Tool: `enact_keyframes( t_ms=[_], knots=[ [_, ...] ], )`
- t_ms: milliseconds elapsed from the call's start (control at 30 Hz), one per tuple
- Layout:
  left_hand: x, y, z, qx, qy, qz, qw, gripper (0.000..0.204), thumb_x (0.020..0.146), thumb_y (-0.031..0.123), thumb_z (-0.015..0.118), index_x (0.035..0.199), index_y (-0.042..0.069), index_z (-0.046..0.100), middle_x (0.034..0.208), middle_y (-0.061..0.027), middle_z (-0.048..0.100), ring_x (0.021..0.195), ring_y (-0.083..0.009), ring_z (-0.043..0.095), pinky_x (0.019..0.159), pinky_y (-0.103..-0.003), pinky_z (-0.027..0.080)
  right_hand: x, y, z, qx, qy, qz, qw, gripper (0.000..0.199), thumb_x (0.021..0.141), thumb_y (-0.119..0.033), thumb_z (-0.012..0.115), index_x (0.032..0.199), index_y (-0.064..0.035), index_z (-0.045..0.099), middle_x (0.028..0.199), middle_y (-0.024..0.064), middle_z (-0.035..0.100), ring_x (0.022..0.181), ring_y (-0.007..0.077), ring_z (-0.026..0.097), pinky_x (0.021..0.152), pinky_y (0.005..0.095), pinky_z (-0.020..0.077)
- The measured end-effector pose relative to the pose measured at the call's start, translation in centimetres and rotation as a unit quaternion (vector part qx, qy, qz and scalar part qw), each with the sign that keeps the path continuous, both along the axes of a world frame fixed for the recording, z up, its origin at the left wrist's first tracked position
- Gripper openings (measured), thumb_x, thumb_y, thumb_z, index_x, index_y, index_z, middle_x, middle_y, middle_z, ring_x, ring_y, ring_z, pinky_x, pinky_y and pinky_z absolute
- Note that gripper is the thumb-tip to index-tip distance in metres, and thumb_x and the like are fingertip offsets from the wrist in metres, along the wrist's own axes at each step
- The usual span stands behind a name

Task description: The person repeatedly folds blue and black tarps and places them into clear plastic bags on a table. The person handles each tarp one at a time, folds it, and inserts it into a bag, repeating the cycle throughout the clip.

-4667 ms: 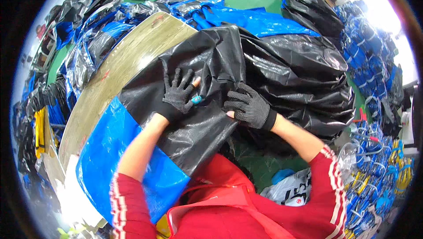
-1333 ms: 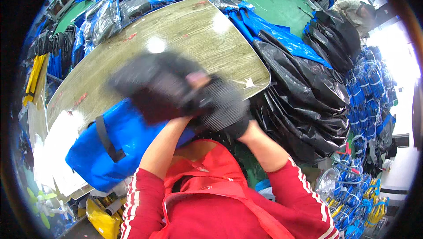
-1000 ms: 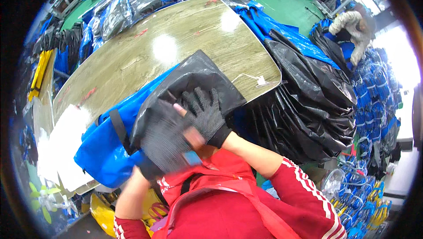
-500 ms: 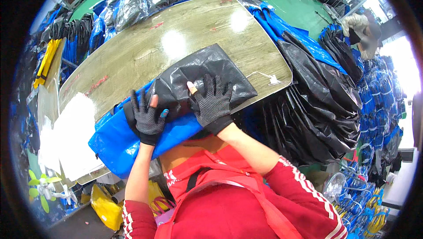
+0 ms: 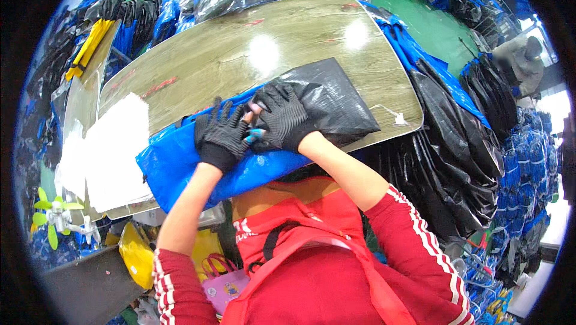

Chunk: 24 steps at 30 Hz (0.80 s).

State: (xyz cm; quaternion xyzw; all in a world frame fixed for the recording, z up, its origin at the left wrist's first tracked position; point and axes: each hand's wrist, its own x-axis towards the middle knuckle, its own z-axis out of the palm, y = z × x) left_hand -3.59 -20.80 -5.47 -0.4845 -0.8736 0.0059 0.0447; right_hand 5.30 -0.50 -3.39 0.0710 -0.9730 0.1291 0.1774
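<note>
A folded black plastic bag (image 5: 333, 100) lies on a blue woven bag (image 5: 180, 166) at the near edge of a wooden table (image 5: 240, 55). My left hand (image 5: 221, 135), in a black glove, presses flat on the blue bag beside the black bag's left end. My right hand (image 5: 282, 118), also gloved, lies flat on the black bag's left part. The two hands touch at the fingertips.
White sheets (image 5: 111, 151) lie on the table's left end. Heaps of black bags (image 5: 456, 139) hang off the right side, with blue bags (image 5: 414, 43) behind. Yellow items (image 5: 90, 46) sit far left. A person (image 5: 519, 61) crouches at far right on the green floor.
The large black bag was gathered up, lifted, folded small and laid down on the blue bag. Both hands now press on it, shifted slightly right.
</note>
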Motion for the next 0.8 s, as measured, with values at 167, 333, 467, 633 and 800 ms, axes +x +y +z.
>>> enact_keyframes(
  t_ms=[167, 333, 467, 633, 800],
  knots=[
    [-4.1, -15.7, -3.3, -0.104, 0.085, 0.329, 0.935, 0.064, 0.092, 0.042, 0.045, 0.146, 0.010, 0.030, 0.150, -0.0188, 0.026, 0.140, -0.0332, 0.022, 0.110, -0.059, 0.013, -1.2, -1.8, -2.8, 0.092, -0.097, -0.091, 0.987, 0.082, 0.070, -0.062, 0.059, 0.128, -0.0044, 0.053, 0.130, 0.0166, 0.049, 0.126, 0.0384, 0.039, 0.110, 0.0575, 0.0151],
    [-2.9, -22.7, -8.1, 0.399, -0.218, 0.382, 0.805, 0.067, 0.096, 0.038, 0.050, 0.145, 0.000, 0.024, 0.145, -0.0200, 0.036, 0.128, -0.0333, 0.040, 0.106, -0.039, 0.033, -3.2, -5.2, -6.1, -0.005, 0.026, 0.012, 1.000, 0.069, 0.073, -0.047, 0.058, 0.133, -0.0137, 0.051, 0.138, 0.0214, 0.043, 0.125, 0.0452, 0.039, 0.104, 0.0707, 0.0084],
    [-0.7, -21.3, -3.9, 0.519, -0.633, 0.344, 0.460, 0.068, 0.090, 0.038, 0.060, 0.142, 0.005, 0.031, 0.137, -0.0139, 0.045, 0.119, -0.0265, 0.049, 0.100, -0.042, 0.041, -4.0, -6.8, -7.0, 0.027, -0.019, -0.054, 0.998, 0.056, 0.079, -0.042, 0.057, 0.127, -0.0134, 0.056, 0.132, 0.0199, 0.049, 0.126, 0.0406, 0.040, 0.105, 0.0684, 0.0114],
    [-0.6, -21.0, -1.9, 0.490, -0.642, 0.368, 0.461, 0.061, 0.084, 0.032, 0.067, 0.134, 0.005, 0.043, 0.125, -0.0126, 0.056, 0.108, -0.0276, 0.057, 0.092, -0.041, 0.048, -1.7, -5.4, -5.9, -0.017, 0.051, 0.028, 0.998, 0.052, 0.081, -0.041, 0.054, 0.123, -0.0117, 0.059, 0.131, 0.0199, 0.050, 0.128, 0.0384, 0.039, 0.104, 0.0719, 0.0078],
    [-0.2, -17.3, 3.8, 0.541, -0.595, 0.318, 0.502, 0.057, 0.084, 0.029, 0.060, 0.132, 0.001, 0.044, 0.123, -0.0182, 0.056, 0.105, -0.0298, 0.060, 0.091, -0.041, 0.050, 3.7, -4.7, -3.8, -0.083, 0.033, 0.015, 0.996, 0.055, 0.085, -0.034, 0.052, 0.131, -0.0038, 0.047, 0.142, 0.0204, 0.037, 0.138, 0.0394, 0.025, 0.112, 0.0580, 0.0083]
  ],
)
